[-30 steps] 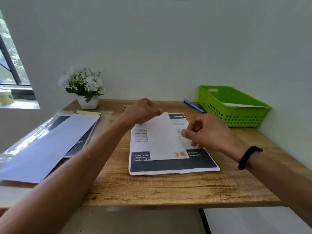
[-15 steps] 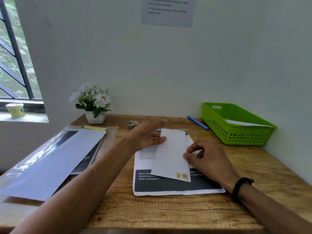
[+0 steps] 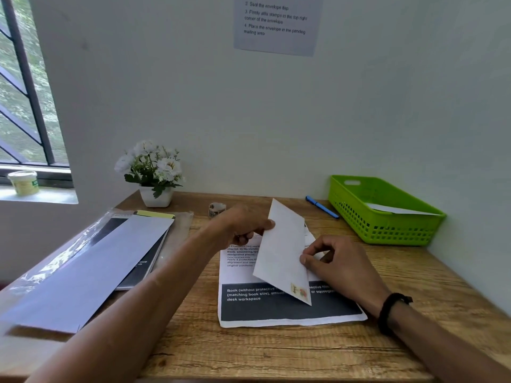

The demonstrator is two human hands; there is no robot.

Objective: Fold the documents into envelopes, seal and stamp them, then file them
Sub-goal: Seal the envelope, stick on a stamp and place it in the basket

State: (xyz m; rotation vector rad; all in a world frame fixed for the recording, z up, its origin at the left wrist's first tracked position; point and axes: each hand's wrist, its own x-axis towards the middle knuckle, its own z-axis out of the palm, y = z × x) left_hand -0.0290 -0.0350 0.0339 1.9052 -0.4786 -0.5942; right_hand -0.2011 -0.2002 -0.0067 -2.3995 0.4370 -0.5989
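Holding: you are pinching the envelope [image 3: 282, 252] at both long edges, left hand [image 3: 243, 228] at the upper left, right hand [image 3: 337, 265] lower right, tilted above the printed sheet [image 3: 290, 308].
Desk [image 3: 276, 352]: rough wood grain; a dragged corner is likely catching.
Green basket [image 3: 384, 211]: rigid perforated plastic, one paper already lying inside; you risk the envelope fouling its rim.
Envelope: thin, smooth, white; squeezing risks creasing it.
Stamp [image 3: 299, 291]: small, at the low corner; rubbing it may be lifting it.
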